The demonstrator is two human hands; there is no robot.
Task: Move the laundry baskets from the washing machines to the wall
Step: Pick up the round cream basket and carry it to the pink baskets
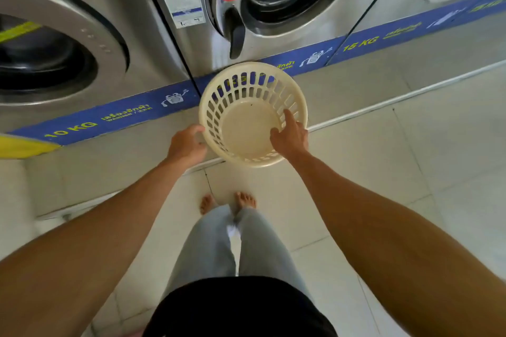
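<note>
A round cream laundry basket (pixel 247 128) with slotted sides is empty and sits in front of the middle washing machine (pixel 276 8), over the raised step. My left hand (pixel 187 145) is curled around the basket's left rim. My right hand (pixel 290 137) grips the near right rim, with the fingers reaching inside the basket. Both arms stretch forward from the bottom of the view.
Three steel front-loading washers stand in a row on a tiled step (pixel 383 85) with a blue label strip (pixel 123 115). The middle washer's door (pixel 219 3) hangs open. My bare feet (pixel 227 202) stand on the pale tiled floor just before the step.
</note>
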